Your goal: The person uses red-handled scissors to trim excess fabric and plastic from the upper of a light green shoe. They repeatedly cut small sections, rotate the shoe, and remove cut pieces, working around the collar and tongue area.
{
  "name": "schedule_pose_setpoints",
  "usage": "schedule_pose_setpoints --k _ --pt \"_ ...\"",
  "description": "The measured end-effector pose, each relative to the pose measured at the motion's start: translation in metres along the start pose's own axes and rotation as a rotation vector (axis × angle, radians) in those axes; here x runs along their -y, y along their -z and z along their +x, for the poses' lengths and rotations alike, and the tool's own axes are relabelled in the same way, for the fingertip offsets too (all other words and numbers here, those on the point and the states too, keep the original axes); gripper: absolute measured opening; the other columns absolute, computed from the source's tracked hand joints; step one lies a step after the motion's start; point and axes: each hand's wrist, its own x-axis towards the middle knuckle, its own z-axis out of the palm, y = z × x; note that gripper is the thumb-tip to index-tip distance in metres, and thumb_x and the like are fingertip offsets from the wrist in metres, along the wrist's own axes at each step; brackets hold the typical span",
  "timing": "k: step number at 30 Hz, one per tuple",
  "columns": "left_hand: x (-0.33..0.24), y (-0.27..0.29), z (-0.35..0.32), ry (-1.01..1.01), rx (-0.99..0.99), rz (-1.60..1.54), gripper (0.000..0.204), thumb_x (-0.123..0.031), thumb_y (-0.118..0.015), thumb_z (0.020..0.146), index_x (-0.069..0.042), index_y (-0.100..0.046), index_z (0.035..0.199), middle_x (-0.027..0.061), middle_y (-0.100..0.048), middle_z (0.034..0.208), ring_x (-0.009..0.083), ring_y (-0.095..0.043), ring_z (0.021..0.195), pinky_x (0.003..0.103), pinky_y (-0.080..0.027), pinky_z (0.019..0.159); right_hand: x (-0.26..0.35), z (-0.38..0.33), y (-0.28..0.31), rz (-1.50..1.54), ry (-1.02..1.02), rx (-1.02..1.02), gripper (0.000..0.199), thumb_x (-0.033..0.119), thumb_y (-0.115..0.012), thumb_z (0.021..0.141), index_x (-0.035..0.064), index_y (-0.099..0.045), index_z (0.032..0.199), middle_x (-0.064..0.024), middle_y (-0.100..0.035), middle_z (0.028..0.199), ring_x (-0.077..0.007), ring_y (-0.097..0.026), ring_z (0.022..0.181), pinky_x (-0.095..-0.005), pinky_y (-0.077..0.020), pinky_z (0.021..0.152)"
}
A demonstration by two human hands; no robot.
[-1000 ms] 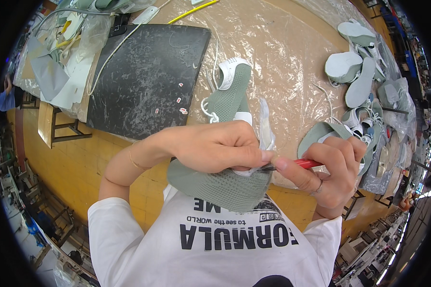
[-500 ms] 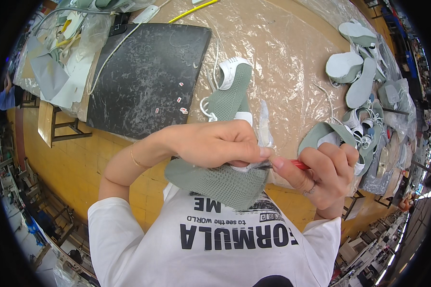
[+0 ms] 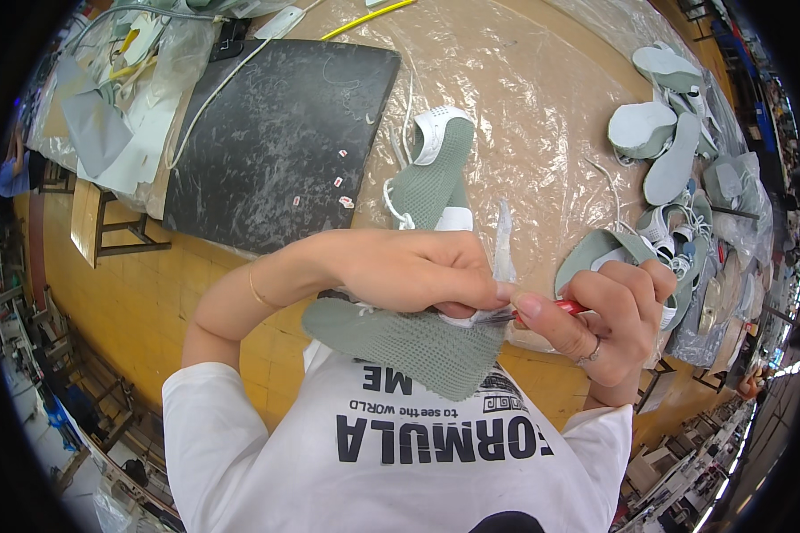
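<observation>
My left hand (image 3: pixel 418 269) is closed on a grey-green knit shoe upper (image 3: pixel 409 351) with a white edge, held in front of my shirt. Its thumb and finger pinch near that white edge. Closed around a red-handled tool (image 3: pixel 570 306) is my right hand (image 3: pixel 620 315); the tool's thin dark tip reaches to the edge of the upper by my left thumb. What kind of tool it is, I cannot tell, as the fingers cover most of it. Just beyond my left hand, another knit upper (image 3: pixel 436 178) with a white perforated heel and white laces lies on the table.
Plastic film covers the brown table (image 3: pixel 542 115). A black mat (image 3: pixel 284 133) with small labels lies to the left, beside plastic bags and paper (image 3: pixel 120 142). Several pale soles (image 3: pixel 642 129) and laced uppers (image 3: pixel 676 235) pile up at right. A white strip (image 3: pixel 504 240) lies beyond my hands.
Both hands have shifted slightly to the right with the upper and the tool. The lower part of the upper hangs a little further down. Both grips stay the same.
</observation>
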Motion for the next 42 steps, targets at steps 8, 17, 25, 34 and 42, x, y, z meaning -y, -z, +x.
schedule_pose_setpoints --k 8,17,25,34,42 --pt "0.0 0.0 -0.002 -0.019 0.002 -0.032 0.051 -0.033 -0.043 0.099 -0.012 -0.041 0.053 -0.0089 -0.03 0.051 0.0032 -0.023 0.047 0.023 -0.021 0.044 -0.002 0.0 -0.001 0.013 0.026 -0.036 0.053 0.03 -0.073 0.063 0.0336 -0.066 0.116 0.0087 -0.044 0.073 -0.0088 -0.044 0.065 -0.028 -0.026 0.066" --pt "0.0 -0.001 -0.002 -0.026 0.035 -0.024 0.052 -0.031 -0.042 0.1 -0.011 -0.04 0.052 -0.0082 -0.03 0.05 0.0035 -0.023 0.046 0.024 -0.02 0.042 -0.001 -0.005 -0.006 0.034 0.069 -0.041 0.049 0.032 -0.071 0.065 0.0335 -0.067 0.114 0.0094 -0.045 0.073 -0.0084 -0.043 0.066 -0.0286 -0.024 0.065" --pt "0.0 0.0 -0.004 -0.047 -0.042 0.003 0.049 -0.029 -0.043 0.1 -0.01 -0.043 0.055 -0.0083 -0.031 0.051 0.0035 -0.023 0.046 0.024 -0.019 0.042 0.008 -0.004 0.001 0.024 -0.059 0.039 0.036 0.027 -0.076 0.059 0.0352 -0.069 0.093 0.0073 -0.049 0.078 -0.0144 -0.045 0.07 -0.033 -0.0314 0.067" --pt "0.002 -0.017 -0.022 -0.417 -0.878 0.192 0.047 -0.022 -0.043 0.099 -0.005 -0.046 0.055 -0.0037 -0.042 0.056 0.0044 -0.033 0.051 0.024 -0.028 0.047 -0.002 -0.028 -0.058 1.041 -0.694 -0.376 0.045 0.042 -0.076 0.071 0.0036 -0.055 0.078 0.0009 -0.051 0.068 -0.0072 -0.043 0.061 -0.0235 -0.0294 0.051" --pt "0.031 -0.009 0.002 -0.623 -1.115 0.769 0.032 -0.016 -0.056 0.091 0.003 -0.054 0.065 0.0054 -0.05 0.057 0.0148 -0.046 0.052 0.033 -0.036 0.051 0.043 0.005 -0.08 1.644 -1.111 -0.466 0.02 0.006 -0.069 0.082 -0.0046 -0.061 0.098 -0.0058 -0.066 0.095 -0.0099 -0.062 0.084 -0.0239 -0.0498 0.071"
